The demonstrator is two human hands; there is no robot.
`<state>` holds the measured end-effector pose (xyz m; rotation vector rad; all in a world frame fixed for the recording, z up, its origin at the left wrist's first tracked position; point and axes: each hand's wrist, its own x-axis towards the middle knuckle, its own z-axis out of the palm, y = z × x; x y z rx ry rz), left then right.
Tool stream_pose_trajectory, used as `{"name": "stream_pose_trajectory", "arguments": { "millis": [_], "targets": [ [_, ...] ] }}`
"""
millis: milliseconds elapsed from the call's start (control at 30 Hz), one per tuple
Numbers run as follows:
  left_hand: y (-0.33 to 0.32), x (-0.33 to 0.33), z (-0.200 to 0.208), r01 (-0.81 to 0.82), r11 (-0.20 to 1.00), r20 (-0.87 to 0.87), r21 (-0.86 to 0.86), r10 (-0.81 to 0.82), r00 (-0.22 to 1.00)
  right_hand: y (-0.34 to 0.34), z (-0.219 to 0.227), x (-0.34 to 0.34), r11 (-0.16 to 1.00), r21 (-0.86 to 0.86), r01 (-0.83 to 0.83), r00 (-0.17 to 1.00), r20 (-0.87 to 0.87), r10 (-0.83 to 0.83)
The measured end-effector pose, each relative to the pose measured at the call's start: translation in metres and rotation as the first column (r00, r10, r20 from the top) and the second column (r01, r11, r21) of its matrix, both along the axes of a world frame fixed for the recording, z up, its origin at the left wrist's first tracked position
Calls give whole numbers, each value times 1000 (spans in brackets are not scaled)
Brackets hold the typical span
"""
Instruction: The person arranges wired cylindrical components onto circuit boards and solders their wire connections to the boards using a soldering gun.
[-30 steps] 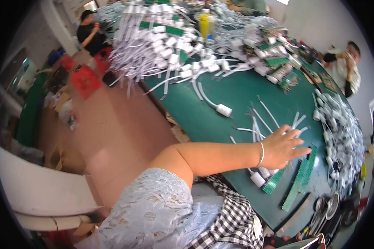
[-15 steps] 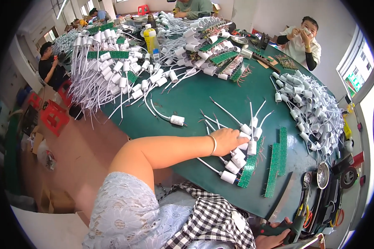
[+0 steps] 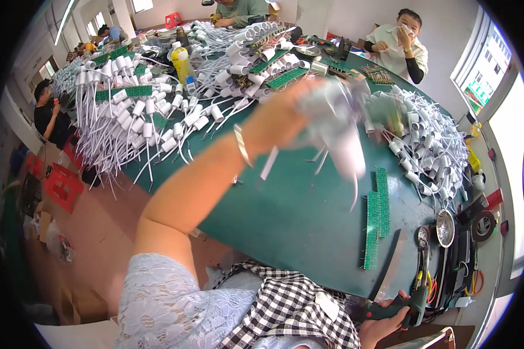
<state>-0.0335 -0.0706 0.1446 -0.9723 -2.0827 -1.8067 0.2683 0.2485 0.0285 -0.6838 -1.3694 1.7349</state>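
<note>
My left hand [image 3: 288, 113], blurred by motion, is raised over the table and grips a bundle of white cylindrical wired parts [image 3: 340, 131]. Their wires trail below, and a blurred green circuit board [image 3: 390, 113] shows at the bundle's right end. At the table's near right edge, my right hand [image 3: 384, 330] is closed around the handle of a dark green and black tool [image 3: 412, 311]. A long grey blade [image 3: 390, 264] reaches up from beside that hand; whether it belongs to the tool I cannot tell. Green circuit board strips [image 3: 377, 218] lie flat on the table.
Large heaps of white wired parts lie at the left [image 3: 131, 110] and right [image 3: 431, 139]. A yellow bottle [image 3: 181, 61] stands at the back. A metal ladle [image 3: 445, 228], scissors [image 3: 476, 282] and black tape [image 3: 483, 225] line the right edge. A person [image 3: 399, 49] sits across the table.
My left hand has lifted the white wired parts and a circuit board off the table and moved them away from me. My right hand stays on the tool. The view has shifted slightly.
</note>
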Motion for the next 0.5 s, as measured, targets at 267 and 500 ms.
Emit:
{"name": "stream_pose_trajectory", "arguments": {
  "millis": [267, 500],
  "targets": [
    [-310, -110, 97, -77, 985, -11, 157, 80, 997, -20, 8, -28, 999, 8, -44, 996, -71, 45],
    [-243, -197, 131, -474, 880, -501, -32, 396, 769, -36, 22, -50, 992, 123, -2, 1000, -20, 5]
  ]
}}
